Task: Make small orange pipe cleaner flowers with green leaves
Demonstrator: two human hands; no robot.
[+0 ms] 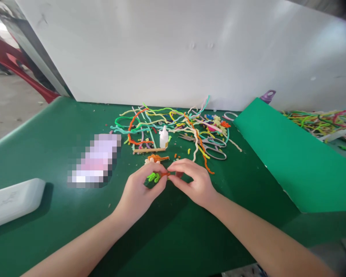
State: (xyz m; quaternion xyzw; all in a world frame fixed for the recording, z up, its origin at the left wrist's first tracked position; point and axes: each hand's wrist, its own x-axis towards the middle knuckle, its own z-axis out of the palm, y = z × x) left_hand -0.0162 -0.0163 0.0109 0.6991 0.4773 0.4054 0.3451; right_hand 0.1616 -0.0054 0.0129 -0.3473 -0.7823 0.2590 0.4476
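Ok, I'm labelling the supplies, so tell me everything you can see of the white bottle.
The bottle is white and looks like plastic, with a straight body narrowing to a pointed tip; a yellowish patch shows low on its right side. I can't tell whether it's capped. It stands upright on the green table, with fuzzy strands behind and beside it. A stick lies in front, its right end near the base; contact is unclear. Neither the left hand nor the right hand touches it.
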